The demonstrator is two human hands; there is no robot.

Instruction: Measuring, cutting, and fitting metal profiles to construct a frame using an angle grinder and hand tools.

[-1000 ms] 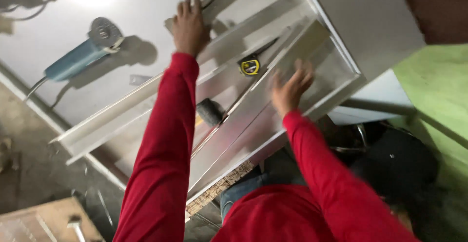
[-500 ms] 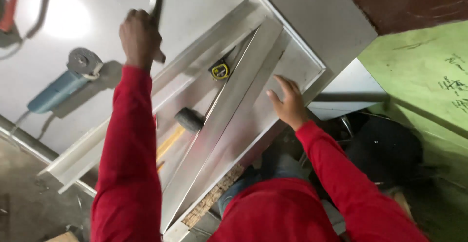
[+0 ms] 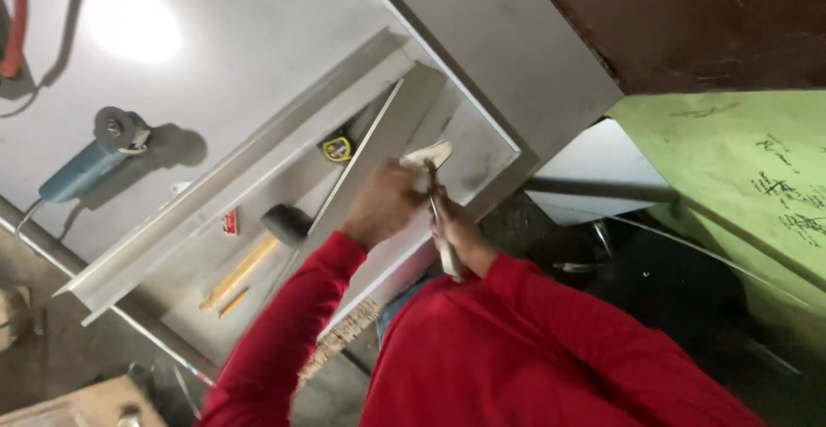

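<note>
I see my left hand [image 3: 385, 206] curled shut round a slim metal clamp tool [image 3: 434, 193], held above the angled metal profile [image 3: 379, 147] near the bench edge. My right hand [image 3: 459, 236] sits just beside it, touching the tool's handles; blur hides its grip.

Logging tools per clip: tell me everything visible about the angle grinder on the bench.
The angle grinder lies on its side on the grey metal bench top, far left, beside a long metal angle profile but apart from it. Its body is blue, with a grey metal head and a round dark disc end pointing up-right. A thin cable leaves its tail toward the bench edge. It casts a shadow to its right. Neither hand touches it.
</note>
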